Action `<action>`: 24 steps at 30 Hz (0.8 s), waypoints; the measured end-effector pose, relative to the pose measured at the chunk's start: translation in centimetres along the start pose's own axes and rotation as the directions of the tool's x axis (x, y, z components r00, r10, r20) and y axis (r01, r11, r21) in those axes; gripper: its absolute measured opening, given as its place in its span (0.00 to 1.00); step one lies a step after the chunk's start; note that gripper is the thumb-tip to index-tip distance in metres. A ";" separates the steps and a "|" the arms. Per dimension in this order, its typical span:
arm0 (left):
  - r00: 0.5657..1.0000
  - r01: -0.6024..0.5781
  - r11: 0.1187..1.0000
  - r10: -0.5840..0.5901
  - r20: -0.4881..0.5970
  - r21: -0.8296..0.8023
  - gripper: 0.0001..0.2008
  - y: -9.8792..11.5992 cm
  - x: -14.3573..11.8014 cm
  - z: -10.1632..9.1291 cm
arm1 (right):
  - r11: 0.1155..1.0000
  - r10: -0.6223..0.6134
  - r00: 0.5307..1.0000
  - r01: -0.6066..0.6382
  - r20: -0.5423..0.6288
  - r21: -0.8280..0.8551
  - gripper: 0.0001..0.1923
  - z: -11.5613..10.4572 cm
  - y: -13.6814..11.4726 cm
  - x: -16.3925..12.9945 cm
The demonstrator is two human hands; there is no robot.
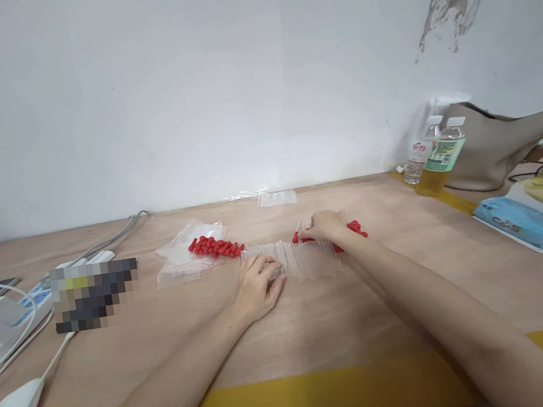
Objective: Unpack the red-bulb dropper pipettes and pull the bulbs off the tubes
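A row of thin clear glass tubes (310,262) lies side by side on the table in front of me. My left hand (259,285) rests on the left end of this row, fingers apart and slightly bent, gripping nothing. Beyond the row, my right hand (326,228) reaches over the tubes' far ends. Its fingers close in a pinch at a small red rubber bulb (296,237); the fingertips are partly hidden. More red bulbs (356,228) lie to the right of that hand, partly behind the wrist. A bigger heap of red bulbs (214,246) sits left of the tubes.
Clear plastic bags (174,271) lie under the left heap, and another bag (277,198) lies by the wall. Power strip (37,300) and white cables are at the left. Two bottles (440,159), a grey bag (476,151) and a blue packet (521,222) stand or lie right.
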State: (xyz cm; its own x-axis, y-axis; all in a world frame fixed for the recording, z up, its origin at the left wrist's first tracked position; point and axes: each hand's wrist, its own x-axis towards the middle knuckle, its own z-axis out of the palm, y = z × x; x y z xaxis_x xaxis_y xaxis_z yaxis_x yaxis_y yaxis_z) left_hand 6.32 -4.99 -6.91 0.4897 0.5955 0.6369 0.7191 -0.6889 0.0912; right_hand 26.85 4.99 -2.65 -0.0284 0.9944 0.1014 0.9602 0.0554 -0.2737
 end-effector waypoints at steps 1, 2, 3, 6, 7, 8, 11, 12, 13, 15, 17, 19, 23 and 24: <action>1.000 0.001 1.000 -0.001 0.004 0.003 0.08 0.0 0.0 0.0 | 1.000 0.013 0.999 -0.014 0.036 0.019 0.16 0.0 -0.1 0.0; 1.000 0.002 1.000 -0.002 0.010 0.005 0.08 -0.1 -0.1 0.1 | 0.999 0.021 0.998 -0.024 0.066 0.040 0.14 -0.1 -0.2 -0.1; 1.000 0.003 1.000 -0.003 0.016 0.006 0.08 -0.1 -0.1 0.1 | 0.998 0.025 0.996 -0.031 0.088 0.061 0.13 -0.2 -0.2 -0.2; 1.000 0.005 1.000 -0.005 0.024 -0.004 0.08 -0.1 -0.1 0.2 | 0.992 0.036 0.992 -0.050 0.121 0.112 0.10 -0.6 0.0 -0.4; 1.000 0.006 1.000 -0.006 0.024 -0.007 0.08 -0.2 -0.1 0.3 | 0.991 0.042 0.992 -0.057 0.121 0.124 0.10 -0.8 0.1 -0.3; 1.000 0.006 1.000 -0.006 0.022 -0.006 0.08 -0.2 -0.1 0.3 | 0.989 0.047 0.992 -0.063 0.114 0.135 0.11 -0.9 0.2 -0.3; 1.000 0.004 1.000 -0.004 0.012 0.007 0.09 -0.3 -0.2 0.3 | 0.984 0.050 0.997 -0.059 0.055 0.168 0.14 -1.5 0.6 -0.6; 1.000 0.003 1.000 -0.003 0.006 0.014 0.09 -0.3 -0.2 0.3 | 0.982 0.045 0.999 -0.048 0.022 0.183 0.15 -1.7 0.8 -1.0; 1.000 0.003 1.000 -0.003 -0.004 0.020 0.10 -0.3 -0.2 0.3 | 0.977 0.028 0.999 -0.023 -0.020 0.212 0.15 -1.8 1.1 -1.5; 0.999 -0.001 0.999 0.002 -0.032 0.035 0.12 -0.3 -0.2 0.3 | 0.953 -0.040 0.991 0.077 -0.131 0.292 0.15 -1.8 1.7 -3.0; 0.998 -0.006 0.998 0.010 -0.064 0.066 0.16 -0.1 0.0 0.4 | 0.908 -0.151 0.953 0.238 -0.261 0.345 0.13 -1.4 2.4 -5.1; 0.995 -0.012 0.993 0.023 -0.094 0.117 0.21 0.3 0.3 0.4 | 0.877 -0.305 0.883 0.407 -0.357 0.258 0.09 -0.6 3.0 -7.2; 0.993 -0.083 0.972 0.098 -0.059 0.218 0.23 1.3 0.9 0.3 | 0.800 -0.504 0.740 0.594 -0.446 0.081 0.04 1.1 3.5 -10.0; 0.992 -0.109 0.966 0.121 -0.033 0.235 0.23 1.4 1.0 0.3 | 0.787 -0.520 0.723 0.612 -0.455 0.074 0.03 1.4 3.5 -10.4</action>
State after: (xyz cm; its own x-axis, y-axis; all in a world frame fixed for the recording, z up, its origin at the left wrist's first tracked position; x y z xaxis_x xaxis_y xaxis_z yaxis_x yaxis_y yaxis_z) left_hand 8.00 -5.26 -6.32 0.5560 0.4940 0.6684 0.7568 -0.6335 -0.1613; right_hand 30.07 -5.01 -5.99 -0.3937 0.6496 0.6504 0.7178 0.6592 -0.2240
